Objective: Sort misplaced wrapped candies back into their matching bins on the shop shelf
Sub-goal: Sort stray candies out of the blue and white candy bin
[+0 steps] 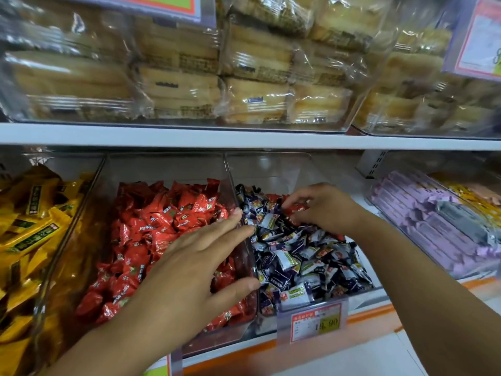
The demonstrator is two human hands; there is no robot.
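Two clear bins stand side by side on the lower shelf. The left bin (162, 169) is full of red wrapped candies (141, 234). The right bin (271, 164) holds dark blue and white wrapped candies (295, 256), with a few red candies lying at its back. My right hand (322, 210) reaches into the back of the right bin and pinches a red wrapped candy (294, 208). My left hand (195, 264) lies over the red bin with straight fingers, fingertips at the clear divider (244, 240) between the bins, holding nothing.
A bin of yellow packets (32, 226) sits at the far left and a tray of purple packets (423, 226) at the right. Clear boxes of wrapped cakes (189, 77) fill the shelf above. A price tag (315, 322) hangs on the shelf's front edge.
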